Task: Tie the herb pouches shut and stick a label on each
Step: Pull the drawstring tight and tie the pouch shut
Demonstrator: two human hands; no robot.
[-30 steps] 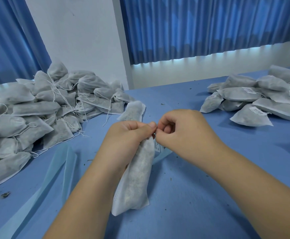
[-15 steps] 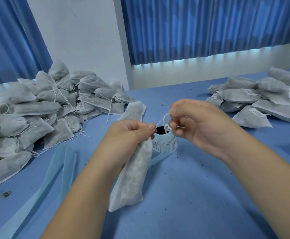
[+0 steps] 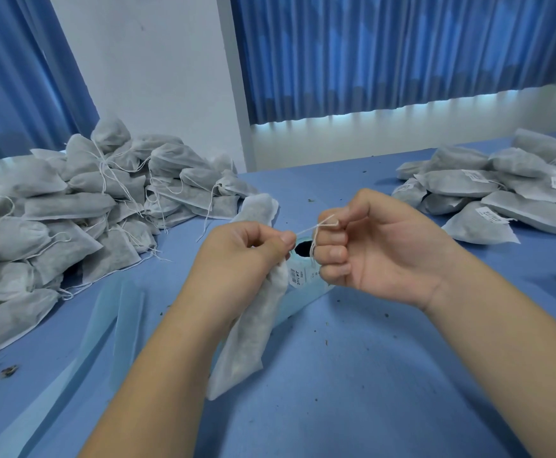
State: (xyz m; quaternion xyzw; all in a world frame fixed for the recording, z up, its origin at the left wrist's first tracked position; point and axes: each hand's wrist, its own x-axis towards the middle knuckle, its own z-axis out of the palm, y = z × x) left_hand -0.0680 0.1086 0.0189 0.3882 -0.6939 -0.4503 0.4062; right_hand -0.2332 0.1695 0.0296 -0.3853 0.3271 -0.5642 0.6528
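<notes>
My left hand [image 3: 242,256] pinches the neck of a white herb pouch [image 3: 248,338] that hangs down from it over the blue table [image 3: 369,375]. My right hand [image 3: 369,246] is closed on the pouch's white drawstring [image 3: 316,226], which runs taut between the two hands and loops over my fingers. A roll of labels [image 3: 299,272] on pale blue backing stands just behind my hands, partly hidden by them. Another pouch [image 3: 258,208] lies flat beyond the left hand.
A big heap of unlabelled pouches with loose strings [image 3: 71,209] fills the left of the table. A pile of labelled pouches [image 3: 501,193] lies at the far right. A strip of blue backing paper [image 3: 111,322] trails to the lower left. Herb crumbs dot the cloth.
My right hand has pulled away to the right from the left hand, drawing the string out taut. The label roll behind has come into sight.
</notes>
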